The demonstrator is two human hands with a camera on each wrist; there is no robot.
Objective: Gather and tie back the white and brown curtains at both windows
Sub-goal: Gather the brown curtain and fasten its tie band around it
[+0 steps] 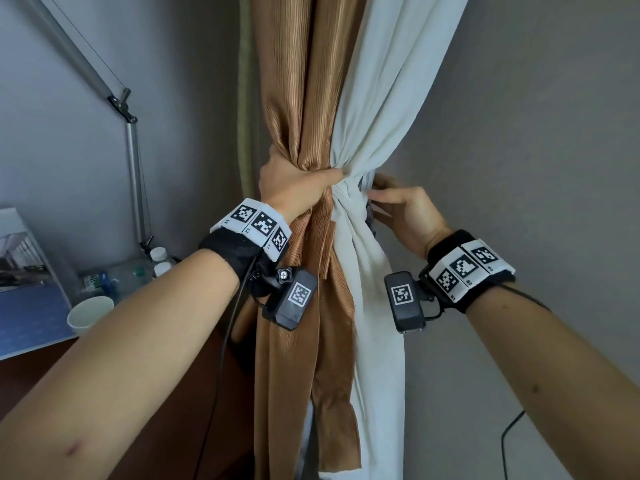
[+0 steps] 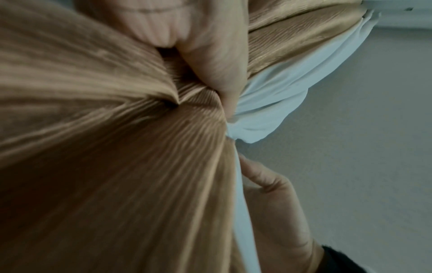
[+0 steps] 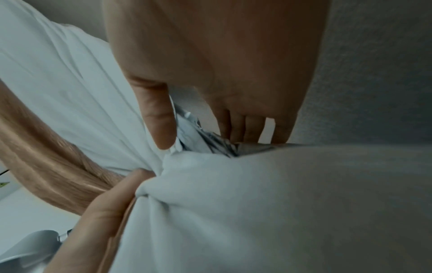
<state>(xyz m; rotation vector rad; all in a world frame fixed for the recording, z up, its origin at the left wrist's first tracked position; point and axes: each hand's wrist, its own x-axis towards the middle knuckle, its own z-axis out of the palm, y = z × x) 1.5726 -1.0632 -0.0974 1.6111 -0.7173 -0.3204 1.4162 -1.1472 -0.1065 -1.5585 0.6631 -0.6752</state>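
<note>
The brown curtain [image 1: 298, 98] and the white curtain [image 1: 381, 98] hang side by side and are bunched together at waist height. My left hand [image 1: 291, 185] grips the bundle from the left, its thumb [image 2: 210, 61] lying across the brown folds and its fingers hidden behind. My right hand [image 1: 398, 206] is behind the white curtain by the wall. Its thumb [image 3: 161, 122] and fingers [image 3: 245, 129] pinch a grey-and-white patterned tie-back strip [image 3: 201, 134] that runs behind the gathered cloth. The left thumb [image 3: 112, 199] presses the white folds [image 3: 210, 184].
A grey wall [image 1: 519, 133] stands close behind on the right. At the left a wooden desk [image 1: 41, 368] carries a metal lamp arm [image 1: 133, 168], small bottles [image 1: 161, 259], a paper cup [image 1: 90, 311] and a leaning picture board [image 1: 24, 289]. A dark cable [image 1: 509, 441] lies low right.
</note>
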